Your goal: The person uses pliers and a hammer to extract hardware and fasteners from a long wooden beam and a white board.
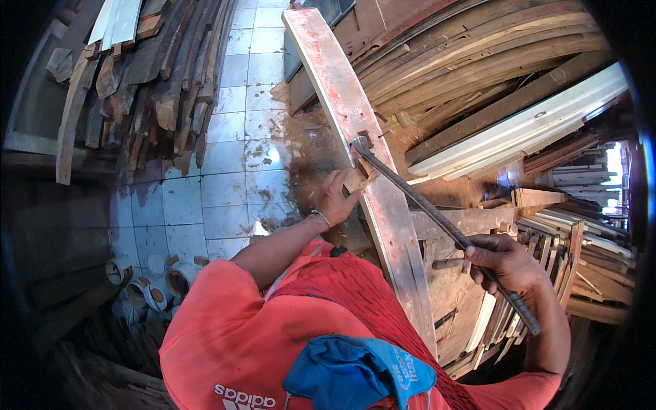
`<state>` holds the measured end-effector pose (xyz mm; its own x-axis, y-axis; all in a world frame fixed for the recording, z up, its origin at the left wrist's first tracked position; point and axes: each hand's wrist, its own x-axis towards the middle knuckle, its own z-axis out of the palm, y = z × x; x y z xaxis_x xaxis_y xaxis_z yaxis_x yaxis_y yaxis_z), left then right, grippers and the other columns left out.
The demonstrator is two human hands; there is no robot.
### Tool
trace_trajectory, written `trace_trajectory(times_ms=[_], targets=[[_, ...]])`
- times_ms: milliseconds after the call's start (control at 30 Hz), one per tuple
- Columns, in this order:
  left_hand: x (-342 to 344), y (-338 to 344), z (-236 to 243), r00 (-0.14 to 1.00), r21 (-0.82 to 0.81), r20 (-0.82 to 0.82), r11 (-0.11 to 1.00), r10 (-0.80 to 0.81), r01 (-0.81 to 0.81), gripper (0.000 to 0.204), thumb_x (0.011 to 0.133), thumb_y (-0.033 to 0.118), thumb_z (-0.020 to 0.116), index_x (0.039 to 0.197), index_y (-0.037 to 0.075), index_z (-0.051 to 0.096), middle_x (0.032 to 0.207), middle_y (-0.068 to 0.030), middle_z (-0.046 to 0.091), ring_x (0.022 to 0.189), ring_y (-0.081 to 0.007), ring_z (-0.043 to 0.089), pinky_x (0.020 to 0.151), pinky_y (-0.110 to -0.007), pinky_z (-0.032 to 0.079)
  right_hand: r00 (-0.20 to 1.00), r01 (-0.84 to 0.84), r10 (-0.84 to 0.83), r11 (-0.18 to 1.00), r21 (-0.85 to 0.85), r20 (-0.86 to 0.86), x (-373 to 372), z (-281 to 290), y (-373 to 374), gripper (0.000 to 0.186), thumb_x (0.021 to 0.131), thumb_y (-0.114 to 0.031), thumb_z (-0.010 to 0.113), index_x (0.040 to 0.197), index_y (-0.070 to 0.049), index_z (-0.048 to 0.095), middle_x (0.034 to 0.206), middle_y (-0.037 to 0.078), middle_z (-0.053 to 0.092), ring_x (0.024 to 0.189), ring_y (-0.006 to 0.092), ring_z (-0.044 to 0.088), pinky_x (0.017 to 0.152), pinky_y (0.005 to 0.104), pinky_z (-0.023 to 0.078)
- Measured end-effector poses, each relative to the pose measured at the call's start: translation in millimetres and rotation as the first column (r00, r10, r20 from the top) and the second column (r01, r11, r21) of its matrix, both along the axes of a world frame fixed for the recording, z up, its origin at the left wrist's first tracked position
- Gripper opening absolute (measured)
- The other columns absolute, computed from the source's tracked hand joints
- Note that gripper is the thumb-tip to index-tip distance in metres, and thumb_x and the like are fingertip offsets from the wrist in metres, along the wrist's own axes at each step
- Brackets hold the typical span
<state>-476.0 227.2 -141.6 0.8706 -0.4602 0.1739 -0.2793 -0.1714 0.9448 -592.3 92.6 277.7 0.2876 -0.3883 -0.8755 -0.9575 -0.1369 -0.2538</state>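
A long weathered plank (pixel 389 246) with faded red paint stretches diagonally before me, with a dark notch partway along it. My right hand (pixel 495 266) is closed round a long ribbed steel bar (pixel 424 208), whose bent tip rests at the notch. My left hand (pixel 336 198) grips the plank's left edge just below the tip, by a pale rough patch of wood.
Stacked boards lie at upper left (pixel 137 82) and upper right (pixel 478 68). A wooden bench top (pixel 451 328) sits right of the plank, beside more upright offcuts (pixel 557 253). Buckets (pixel 179 280) stand at lower left on white floor tiles (pixel 222 191).
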Motion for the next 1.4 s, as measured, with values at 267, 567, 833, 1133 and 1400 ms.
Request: trace_trajectory(times_ms=[267,567,833,1133,1400], targets=[[29,8,-8,0.999,0.003,0.040,1.000,0.022,-0.022,0.058,0.079,0.022,0.080,0.128,-0.001,0.058,0.124,-0.0192,0.060,0.115,-0.0388,0.058,0.100,-0.045,0.046,0.986,-0.148,0.143,0.988,-0.049,-0.088,25,13,-9,0.033,0.100,-0.032,0.063,0.111,-0.001,0.066,0.068,0.003,0.061,0.048,0.0093,0.056,0.042,0.0244,0.043],[23,8,4,0.995,0.025,0.041,0.995,-0.094,0.093,0.059,0.079,0.021,0.080,0.129,0.000,0.057,0.123,-0.0198,0.060,0.115,-0.0391,0.058,0.099,-0.045,0.047,0.994,-0.107,0.107,0.993,-0.040,0.002,25,-4,-4,0.030,0.098,-0.029,0.065,0.107,-0.001,0.065,0.068,0.002,0.060,0.047,0.0089,0.052,0.043,0.0237,0.041],[34,-2,3,0.998,0.008,0.022,0.998,0.057,-0.058,0.058,0.080,0.020,0.080,0.128,-0.001,0.057,0.119,-0.0207,0.061,0.111,-0.0403,0.060,0.097,-0.045,0.048,0.833,-0.435,0.516,0.833,-0.341,0.198,-89,-101,-7,0.056,0.092,-0.024,0.073,0.137,0.004,0.054,0.083,0.014,0.068,0.080,0.0250,0.067,0.077,0.0366,0.054],[33,-5,-24,0.996,0.012,0.072,0.999,0.046,-0.047,0.053,0.077,0.021,0.081,0.122,0.002,0.062,0.117,-0.0221,0.063,0.111,-0.0426,0.059,0.097,-0.047,0.047,0.865,-0.501,0.459,0.820,-0.277,-0.205,-76,-28,-1,0.049,0.090,-0.038,0.072,0.120,-0.001,0.064,0.081,0.025,0.067,0.076,0.0361,0.068,0.073,0.0436,0.053],[50,-11,-14,0.995,-0.037,0.033,0.994,-0.098,0.100,0.058,0.081,0.021,0.076,0.127,-0.008,0.057,0.118,-0.0276,0.061,0.110,-0.0444,0.057,0.100,-0.049,0.045,0.876,-0.459,0.474,0.771,-0.442,-0.082,-127,-88,-5,0.048,0.094,-0.047,0.063,0.119,-0.006,0.065,0.100,0.025,0.069,0.094,0.0435,0.067,0.082,0.0515,0.052]])
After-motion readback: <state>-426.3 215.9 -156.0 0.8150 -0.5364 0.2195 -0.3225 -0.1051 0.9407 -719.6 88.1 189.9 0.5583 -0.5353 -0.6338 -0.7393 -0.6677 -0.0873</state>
